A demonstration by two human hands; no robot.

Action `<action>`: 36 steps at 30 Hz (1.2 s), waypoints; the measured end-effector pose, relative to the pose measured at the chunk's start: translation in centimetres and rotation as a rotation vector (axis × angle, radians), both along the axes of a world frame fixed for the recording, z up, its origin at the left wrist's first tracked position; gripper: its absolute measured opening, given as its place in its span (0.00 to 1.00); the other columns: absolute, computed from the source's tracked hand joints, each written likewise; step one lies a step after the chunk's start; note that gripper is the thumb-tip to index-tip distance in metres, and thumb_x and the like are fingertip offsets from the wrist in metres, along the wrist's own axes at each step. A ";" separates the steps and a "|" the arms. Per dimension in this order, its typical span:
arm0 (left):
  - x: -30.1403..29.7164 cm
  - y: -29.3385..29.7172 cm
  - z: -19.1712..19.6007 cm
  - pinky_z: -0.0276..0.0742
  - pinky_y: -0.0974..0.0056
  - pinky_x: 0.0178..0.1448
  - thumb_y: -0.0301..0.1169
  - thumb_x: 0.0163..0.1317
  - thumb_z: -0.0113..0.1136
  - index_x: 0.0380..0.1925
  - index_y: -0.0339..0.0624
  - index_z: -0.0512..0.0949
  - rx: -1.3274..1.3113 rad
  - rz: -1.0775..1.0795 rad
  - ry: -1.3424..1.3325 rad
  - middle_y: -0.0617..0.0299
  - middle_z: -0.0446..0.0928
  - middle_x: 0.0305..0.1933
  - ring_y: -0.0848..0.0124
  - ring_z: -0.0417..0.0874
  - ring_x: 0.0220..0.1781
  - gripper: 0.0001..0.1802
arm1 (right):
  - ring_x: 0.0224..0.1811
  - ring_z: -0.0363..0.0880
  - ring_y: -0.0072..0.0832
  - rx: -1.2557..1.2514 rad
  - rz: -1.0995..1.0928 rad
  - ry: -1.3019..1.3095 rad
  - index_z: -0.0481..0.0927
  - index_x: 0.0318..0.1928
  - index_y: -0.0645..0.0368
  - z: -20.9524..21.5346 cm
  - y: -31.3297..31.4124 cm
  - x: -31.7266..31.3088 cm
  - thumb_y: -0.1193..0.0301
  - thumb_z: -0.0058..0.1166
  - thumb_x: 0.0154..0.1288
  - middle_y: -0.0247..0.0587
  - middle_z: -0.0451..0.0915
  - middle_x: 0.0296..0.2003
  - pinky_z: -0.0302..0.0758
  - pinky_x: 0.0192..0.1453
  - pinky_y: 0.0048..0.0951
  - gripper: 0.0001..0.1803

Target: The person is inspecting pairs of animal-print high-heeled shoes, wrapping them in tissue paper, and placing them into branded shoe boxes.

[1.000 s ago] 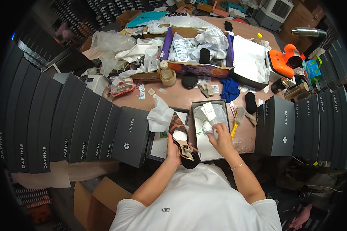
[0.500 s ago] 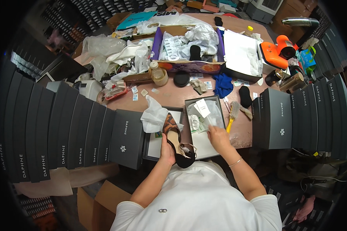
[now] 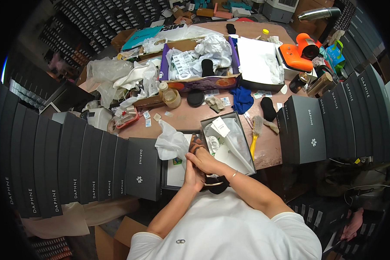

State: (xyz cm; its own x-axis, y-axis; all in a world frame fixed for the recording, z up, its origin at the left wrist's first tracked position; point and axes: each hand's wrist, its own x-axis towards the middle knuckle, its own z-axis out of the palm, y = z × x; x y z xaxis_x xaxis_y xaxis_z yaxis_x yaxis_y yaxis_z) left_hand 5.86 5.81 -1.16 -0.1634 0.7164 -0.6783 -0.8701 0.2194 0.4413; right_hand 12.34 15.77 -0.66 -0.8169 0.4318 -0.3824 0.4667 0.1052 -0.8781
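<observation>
A leopard-print pointed shoe (image 3: pixel 196 145) with a black heel part is held low in front of my body, its toe pointing away. My left hand (image 3: pixel 193 177) is closed around the shoe's side from below. My right hand (image 3: pixel 207 162) lies across the top of the shoe, closed on it, and its fingers cover the middle and the opening. White tissue paper (image 3: pixel 171 141) sticks up beside the toe. Just beyond the hands stands an open grey shoe box (image 3: pixel 245 151) with white paper, tags and a small white packet. Another open box (image 3: pixel 164 173) sits partly under the hands.
Stacked dark shoe boxes (image 3: pixel 67 160) line the left, and more boxes (image 3: pixel 307 130) stand on the right. A yellow-handled brush (image 3: pixel 254 141) lies right of the open box. Farther back are a jar (image 3: pixel 171 99), a blue cloth (image 3: pixel 242 100), a purple carton (image 3: pixel 199 83) and an orange device (image 3: pixel 294 57).
My right hand has left the open box and come left onto the shoe. The shoe's middle is now covered by both hands. The view has shifted slightly.
</observation>
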 end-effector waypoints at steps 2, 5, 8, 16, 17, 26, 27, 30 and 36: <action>-3.7 1.8 -1.8 0.78 0.58 0.54 0.58 0.70 0.39 0.58 0.46 0.66 0.061 -0.142 0.022 0.56 0.75 0.52 0.62 0.78 0.53 0.30 | 0.43 0.72 0.54 0.248 -0.006 0.186 0.73 0.38 0.76 -0.4 -2.8 1.1 0.47 0.37 0.71 0.68 0.74 0.38 0.66 0.52 0.48 0.36; -4.0 3.4 -3.0 0.81 0.57 0.42 0.53 0.70 0.45 0.47 0.45 0.69 0.040 -0.133 0.079 0.55 0.78 0.38 0.61 0.82 0.41 0.23 | 0.50 0.71 0.55 0.262 -0.009 0.255 0.73 0.42 0.76 -0.2 -3.3 1.7 0.46 0.36 0.71 0.70 0.73 0.45 0.64 0.57 0.48 0.36; -5.3 3.3 -5.0 0.81 0.57 0.42 0.54 0.68 0.48 0.42 0.45 0.71 -0.098 -0.130 0.111 0.56 0.77 0.34 0.61 0.81 0.36 0.22 | 0.52 0.69 0.57 0.151 -0.086 0.324 0.73 0.42 0.76 -2.7 -3.8 -0.1 0.43 0.34 0.71 0.68 0.73 0.45 0.62 0.61 0.46 0.39; -4.3 1.5 -3.7 0.80 0.56 0.45 0.56 0.69 0.43 0.41 0.44 0.72 0.072 0.045 -0.024 0.58 0.77 0.38 0.62 0.80 0.40 0.25 | 0.42 0.73 0.57 0.298 -0.065 0.227 0.73 0.39 0.75 -0.5 -3.9 -0.8 0.45 0.37 0.70 0.68 0.75 0.37 0.68 0.49 0.47 0.36; -4.2 1.5 -3.6 0.80 0.57 0.45 0.56 0.70 0.42 0.42 0.43 0.72 0.091 0.025 -0.012 0.58 0.77 0.39 0.62 0.80 0.40 0.26 | 0.37 0.75 0.57 0.344 -0.134 0.252 0.74 0.34 0.75 0.4 -4.0 -0.7 0.45 0.39 0.69 0.67 0.76 0.32 0.70 0.43 0.48 0.36; -2.1 0.7 -2.6 0.81 0.60 0.46 0.55 0.70 0.43 0.47 0.41 0.74 0.112 -0.046 0.088 0.57 0.78 0.42 0.65 0.81 0.46 0.27 | 0.66 0.61 0.54 0.006 0.100 0.313 0.62 0.61 0.76 1.3 -5.2 7.6 0.51 0.34 0.74 0.70 0.63 0.61 0.53 0.73 0.39 0.35; -2.0 0.9 -2.4 0.81 0.60 0.47 0.55 0.70 0.43 0.47 0.40 0.74 0.122 -0.038 0.063 0.57 0.79 0.43 0.64 0.81 0.46 0.27 | 0.64 0.64 0.52 -0.104 0.070 0.292 0.66 0.58 0.76 1.5 -4.8 8.3 0.51 0.35 0.74 0.69 0.66 0.59 0.57 0.71 0.39 0.34; -1.9 1.4 -2.0 0.80 0.57 0.52 0.57 0.70 0.41 0.49 0.41 0.73 0.186 -0.044 -0.002 0.55 0.78 0.46 0.61 0.80 0.49 0.30 | 0.52 0.78 0.45 -0.514 -0.341 0.150 0.77 0.44 0.70 -1.2 -2.5 10.2 0.58 0.48 0.69 0.59 0.77 0.49 0.73 0.58 0.37 0.22; 1.5 -0.8 -0.4 0.79 0.51 0.50 0.67 0.64 0.39 0.62 0.40 0.63 0.068 -0.105 -0.201 0.50 0.71 0.56 0.54 0.78 0.53 0.43 | 0.36 0.81 0.49 0.723 -0.214 -0.222 0.69 0.45 0.63 -11.8 -0.6 9.6 0.64 0.60 0.58 0.50 0.76 0.33 0.80 0.39 0.41 0.20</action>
